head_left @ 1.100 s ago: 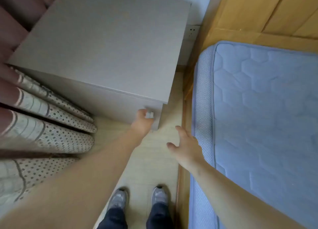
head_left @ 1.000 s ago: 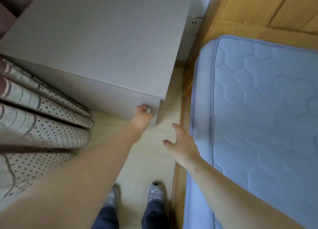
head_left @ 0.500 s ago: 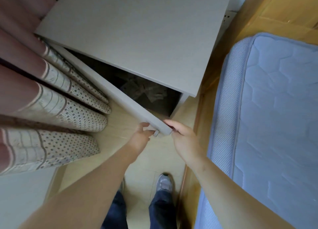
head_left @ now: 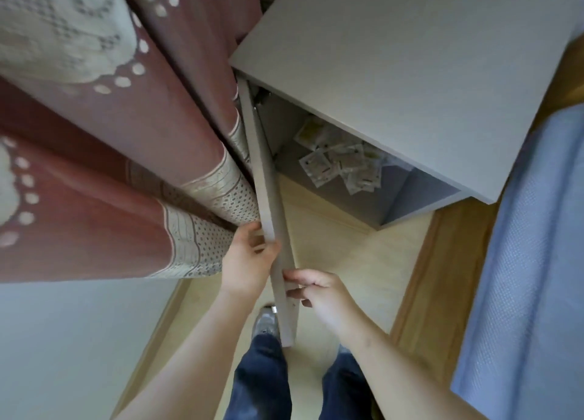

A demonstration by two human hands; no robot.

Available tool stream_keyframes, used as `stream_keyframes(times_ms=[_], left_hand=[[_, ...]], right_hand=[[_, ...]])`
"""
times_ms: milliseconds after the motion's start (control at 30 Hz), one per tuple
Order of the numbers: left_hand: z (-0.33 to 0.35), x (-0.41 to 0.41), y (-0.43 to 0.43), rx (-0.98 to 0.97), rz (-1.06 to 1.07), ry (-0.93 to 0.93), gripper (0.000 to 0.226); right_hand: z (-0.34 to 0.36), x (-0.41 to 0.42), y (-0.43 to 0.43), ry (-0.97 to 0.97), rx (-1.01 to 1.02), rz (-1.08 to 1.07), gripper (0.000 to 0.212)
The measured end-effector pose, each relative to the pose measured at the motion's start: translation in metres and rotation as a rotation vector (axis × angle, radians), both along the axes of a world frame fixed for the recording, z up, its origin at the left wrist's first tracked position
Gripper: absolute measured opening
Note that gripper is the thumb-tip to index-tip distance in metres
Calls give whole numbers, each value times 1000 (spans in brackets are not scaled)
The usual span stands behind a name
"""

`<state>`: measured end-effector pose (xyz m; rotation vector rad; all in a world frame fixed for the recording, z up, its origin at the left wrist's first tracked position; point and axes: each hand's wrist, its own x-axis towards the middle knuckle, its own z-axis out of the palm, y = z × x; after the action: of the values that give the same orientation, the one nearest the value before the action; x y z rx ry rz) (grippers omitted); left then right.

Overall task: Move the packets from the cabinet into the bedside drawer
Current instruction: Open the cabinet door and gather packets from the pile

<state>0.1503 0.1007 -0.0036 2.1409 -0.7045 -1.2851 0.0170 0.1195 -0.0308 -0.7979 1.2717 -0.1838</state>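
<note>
Head view: the cabinet (head_left: 395,72) stands open, its door (head_left: 268,192) turned edge-on and running from 12 o'clock down to the hands. The left hand (head_left: 246,261) grips the door's top edge, fingers (head_left: 254,228) and thumb curled round it. Just below, the right hand (head_left: 319,290) pinches the same edge. The packets (head_left: 341,163) lie heaped on the cabinet's inner floor, at 1 o'clock from the hands. A patterned curtain (head_left: 110,166) hangs at 9 o'clock, touching the door. A blue mattress (head_left: 537,230) lies at 3 o'clock.

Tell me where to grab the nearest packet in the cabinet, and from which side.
Probably pinch the front corner of the nearest packet, reaching in low through the open front with the right hand. It lies flat under the overhanging cabinet top, and the door blocks the left side.
</note>
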Motion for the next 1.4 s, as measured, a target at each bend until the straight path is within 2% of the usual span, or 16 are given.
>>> stream_keyframes(times_ms=[100,200,300,433,533,667,733,867,1067,1200,1400], left_hand=[[1,33,13,21,-56,-179,39],[6,66,25,40,-81,-337,29],[9,94,28,30,-64,-426,22],[7,126,31,31,-19,-484,23],[13,144,30,34,-2,-523,34],[15,147,24,-92,-147,-595,34],[18,140,18,-82,-222,-523,32],[27,114,-16,46,-258,-247,32],[33,64,-87,74,59,174,21],[35,32,-115,86,113,268,19],[-2,-10,-140,119,64,195,19]], right_hand=[[-1,36,9,-11,29,103,52],[4,77,15,-39,37,199,51],[12,112,11,-49,12,259,47],[12,135,4,50,-45,204,38],[14,145,-5,127,-56,152,30],[19,150,-19,151,-28,15,25],[21,149,-21,167,-7,-73,25],[33,135,-37,140,49,-331,19],[50,86,-79,108,83,-590,17],[49,53,-94,112,96,-605,14],[22,7,-119,158,140,-522,18]])
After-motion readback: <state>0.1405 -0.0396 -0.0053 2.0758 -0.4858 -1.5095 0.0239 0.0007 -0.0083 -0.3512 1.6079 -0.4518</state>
